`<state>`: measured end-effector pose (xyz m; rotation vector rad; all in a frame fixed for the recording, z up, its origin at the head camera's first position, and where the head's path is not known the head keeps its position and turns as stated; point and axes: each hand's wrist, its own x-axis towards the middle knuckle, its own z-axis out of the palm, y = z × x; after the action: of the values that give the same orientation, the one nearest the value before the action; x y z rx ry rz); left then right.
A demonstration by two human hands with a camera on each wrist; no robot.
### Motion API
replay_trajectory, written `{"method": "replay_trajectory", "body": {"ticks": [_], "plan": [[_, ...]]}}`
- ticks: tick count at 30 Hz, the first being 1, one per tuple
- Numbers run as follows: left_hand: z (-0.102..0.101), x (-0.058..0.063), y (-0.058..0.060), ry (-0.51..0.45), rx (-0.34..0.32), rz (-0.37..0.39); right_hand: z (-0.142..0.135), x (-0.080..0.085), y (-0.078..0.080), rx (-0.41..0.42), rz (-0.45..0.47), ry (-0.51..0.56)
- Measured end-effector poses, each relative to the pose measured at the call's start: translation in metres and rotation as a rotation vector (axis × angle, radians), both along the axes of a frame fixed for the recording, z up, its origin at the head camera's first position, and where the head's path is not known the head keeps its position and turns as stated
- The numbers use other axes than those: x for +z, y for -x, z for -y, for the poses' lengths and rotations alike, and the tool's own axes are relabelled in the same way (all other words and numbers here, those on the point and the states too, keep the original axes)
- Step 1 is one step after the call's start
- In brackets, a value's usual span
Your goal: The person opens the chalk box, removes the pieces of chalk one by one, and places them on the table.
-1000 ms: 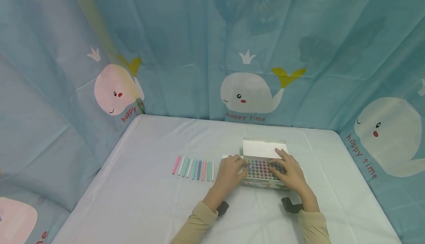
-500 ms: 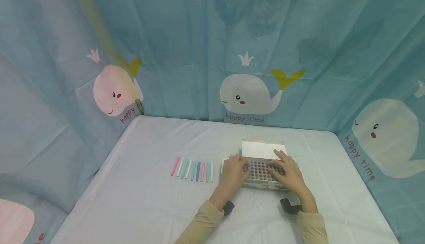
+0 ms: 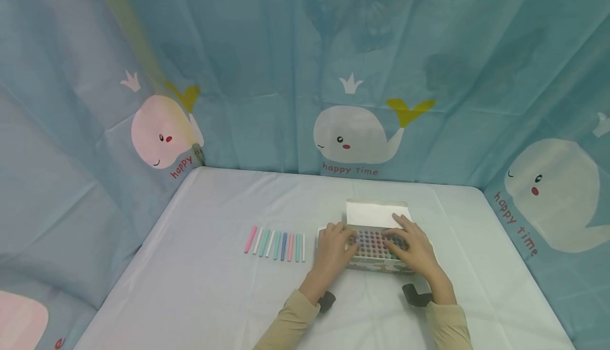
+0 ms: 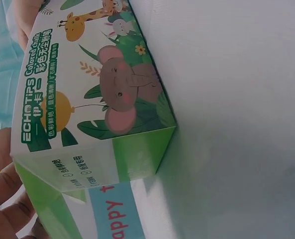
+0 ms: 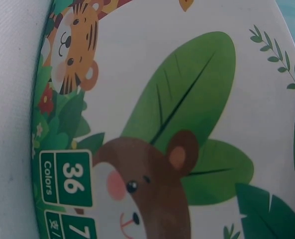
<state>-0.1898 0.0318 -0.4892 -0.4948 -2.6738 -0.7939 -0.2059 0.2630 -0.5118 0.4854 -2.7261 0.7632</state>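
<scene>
A cardboard box of colored chalk [image 3: 376, 265] stands on the white cloth with its lid [image 3: 376, 213] raised at the back. Rows of chalk tips [image 3: 373, 241] fill it. My left hand [image 3: 331, 249] bends over the box's left end, thumb and index finger pinching a bluish-purple chalk [image 3: 357, 241]. In the left wrist view, fingers [image 4: 8, 184] show beside the box's end flap. My right hand [image 3: 413, 247] spreads over the right part, thumb and index finger near the chalk tops, another finger by the lid. I cannot tell whether it pinches a stick. Printed animals fill the right wrist view.
Left of the box, several chalk sticks [image 3: 276, 245] in pink, white, green and blue lie in a spaced row. A blue whale-print curtain [image 3: 267, 127] rises behind the table [image 3: 214, 286]. Dark wrist-worn devices [image 3: 415, 295] show beneath both wrists.
My left hand and forearm have shifted slightly right over the box end. My right hand stays nearly in place; the row of chalk sticks is the same.
</scene>
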Motion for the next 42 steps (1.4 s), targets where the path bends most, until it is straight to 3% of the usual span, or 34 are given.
{"method": "replay_trajectory", "body": {"ticks": [6, 17, 30, 42], "plan": [[0.0003, -0.0025, 0.0007, -0.023, -0.009, -0.027, -0.0002, 0.0000, 0.0006, 0.006, -0.011, -0.006], [0.0000, -0.0044, 0.0013, -0.110, -0.018, 0.006, -0.0013, 0.0005, 0.0000, 0.019, -0.016, 0.004], [-0.0023, -0.0030, 0.0019, -0.189, 0.014, 0.027, -0.0003, 0.0027, -0.0007, 0.012, -0.010, 0.013], [-0.0030, 0.0006, -0.0002, -0.250, 0.029, -0.001, -0.0016, 0.0015, 0.0002, 0.023, -0.021, 0.020]]}}
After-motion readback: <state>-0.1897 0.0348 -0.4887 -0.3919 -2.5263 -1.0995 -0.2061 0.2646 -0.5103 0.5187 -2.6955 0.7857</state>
